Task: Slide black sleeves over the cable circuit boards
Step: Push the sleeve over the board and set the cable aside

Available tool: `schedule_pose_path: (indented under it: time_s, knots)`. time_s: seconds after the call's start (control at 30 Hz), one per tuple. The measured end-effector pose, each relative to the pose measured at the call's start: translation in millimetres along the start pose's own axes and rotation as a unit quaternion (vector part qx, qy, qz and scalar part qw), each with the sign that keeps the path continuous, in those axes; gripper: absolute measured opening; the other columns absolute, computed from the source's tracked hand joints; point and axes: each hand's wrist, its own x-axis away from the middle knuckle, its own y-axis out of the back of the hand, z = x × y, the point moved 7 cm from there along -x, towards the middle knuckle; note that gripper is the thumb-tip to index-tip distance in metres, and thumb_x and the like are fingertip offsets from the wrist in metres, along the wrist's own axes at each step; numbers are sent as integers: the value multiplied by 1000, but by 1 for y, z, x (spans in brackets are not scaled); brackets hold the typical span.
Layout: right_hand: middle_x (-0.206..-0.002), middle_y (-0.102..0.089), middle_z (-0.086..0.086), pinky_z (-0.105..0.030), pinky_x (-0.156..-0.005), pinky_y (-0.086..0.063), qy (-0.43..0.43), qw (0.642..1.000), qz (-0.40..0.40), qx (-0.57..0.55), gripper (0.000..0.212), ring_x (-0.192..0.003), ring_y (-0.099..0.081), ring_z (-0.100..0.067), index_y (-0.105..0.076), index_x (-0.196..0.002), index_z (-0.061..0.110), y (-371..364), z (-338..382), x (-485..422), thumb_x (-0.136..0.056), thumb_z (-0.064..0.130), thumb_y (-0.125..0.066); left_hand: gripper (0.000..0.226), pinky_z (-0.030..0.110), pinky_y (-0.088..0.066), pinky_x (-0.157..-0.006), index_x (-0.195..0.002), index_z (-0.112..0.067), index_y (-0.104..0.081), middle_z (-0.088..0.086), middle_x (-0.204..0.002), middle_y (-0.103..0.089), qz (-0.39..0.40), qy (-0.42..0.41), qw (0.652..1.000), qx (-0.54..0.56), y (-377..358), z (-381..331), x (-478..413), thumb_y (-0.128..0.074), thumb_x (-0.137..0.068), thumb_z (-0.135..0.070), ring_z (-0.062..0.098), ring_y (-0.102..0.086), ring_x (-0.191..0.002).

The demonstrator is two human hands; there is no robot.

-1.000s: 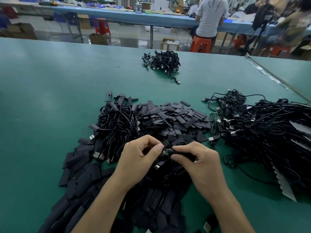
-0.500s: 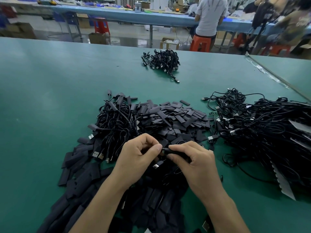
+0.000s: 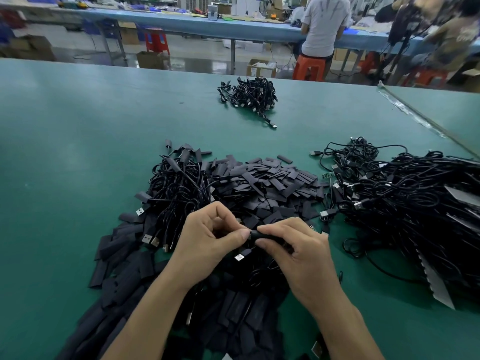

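The right hand [image 3: 298, 252] is pinching a black sleeve [image 3: 262, 234] between thumb and forefinger. The left hand [image 3: 207, 237], fingers curled, is pinching the sleeve's left end. Both are hovering over a heap of loose sleeves [image 3: 272, 183] on the green table [image 3: 78, 152], and tangled USB cables [image 3: 405, 203] are lying to the right.
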Motion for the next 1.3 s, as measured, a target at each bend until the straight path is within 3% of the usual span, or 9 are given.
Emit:
schedule_pose_path:
  time_s: [0.17,0.3,0.43,0.63,0.87,1.03,1.3]
  knots:
    - [-95,-69,8,-22,-79,-52,18,1000,-19,3,20,-90,-66,-9,-76,-101,12,2,4,1,-82,13,-79,11,28,-57,-71,-82,-21,-71,9,-77,-75,2,34,999,31,1,4,1,-78,-74,-16,18,-71,-72]
    - [-96,-69,6,-23,-79,-53,27,999,-42,3,21,-90,-67,-11,-76,-103,10,6,4,0,-83,16,-77,4,19,-54,-64,-85,-21,-77,6,-76,-75,-1,11,1000,13,-3,0,1,-75,-82,-19,14,-72,-69]
    - [-96,-69,6,-23,-79,-53,22,999,-36,3,24,-90,-67,-11,-76,-104,10,4,3,0,-81,16,-79,14,18,-54,-67,-87,-22,-77,6,-77,-75,-7,9,1000,14,-1,1,0,-75,-86,-8,14,-72,-70]
    - [-91,-69,7,-23,-75,-53,14,1000,-24,11,24,-85,-66,-9,-78,-99,13,1,1,0,-76,16,-84,14,18,-54,-69,-87,-21,-76,7,-77,-75,-9,17,1000,21,-1,4,-1,-79,-81,-9,12,-72,-72]
    - [-91,-71,4,-23,-78,-51,27,998,-30,53,22,-85,-66,-12,-77,-99,10,1,4,-1,-84,25,-74,11,19,-55,-68,-87,-26,-75,5,-75,-75,-2,16,1000,10,-3,5,-3,-77,-81,-17,13,-72,-68]
    - [-90,-71,4,-21,-79,-50,32,997,-21,60,28,-83,-65,-12,-76,-103,8,0,5,-4,-85,29,-70,22,20,-55,-68,-89,-27,-74,4,-76,-76,2,8,1000,-20,-4,8,-4,-73,-88,-5,13,-71,-67]
    - [-91,-71,5,-17,-79,-50,19,999,-7,27,33,-84,-65,-8,-76,-107,10,-2,0,-3,-77,22,-83,16,26,-59,-70,-88,-25,-73,5,-75,-75,-3,5,1000,-10,-4,8,-2,-74,-86,-9,17,-72,-69]
